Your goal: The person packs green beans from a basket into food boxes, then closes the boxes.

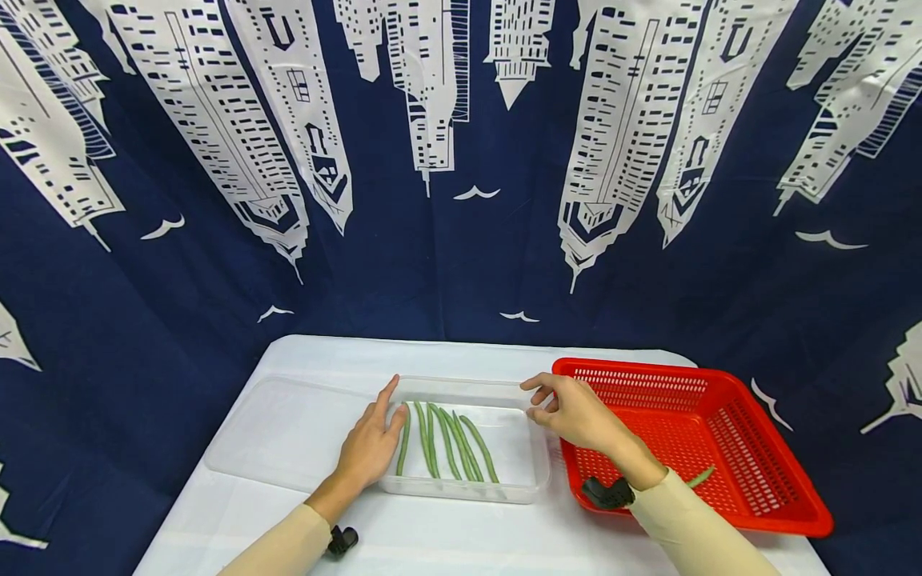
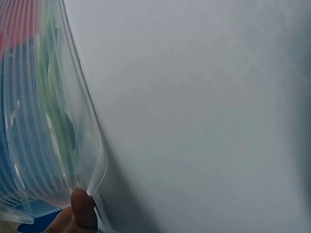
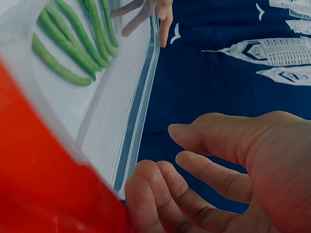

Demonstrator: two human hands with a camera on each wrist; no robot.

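A clear plastic container holds several green beans, laid lengthwise side by side in its left half. My left hand is at its left wall and grips the rim near the far corner. In the left wrist view a fingertip overlaps the container's edge. My right hand hovers over the container's right end, beside the red basket. Its fingers are loosely bent, with a gap between thumb and index and nothing held, as the right wrist view shows.
Inside the red basket lies a green bean, partly hidden by my right forearm. A flat translucent lid rests on the white table, left of the container. A navy cloth with white buildings hangs behind the table.
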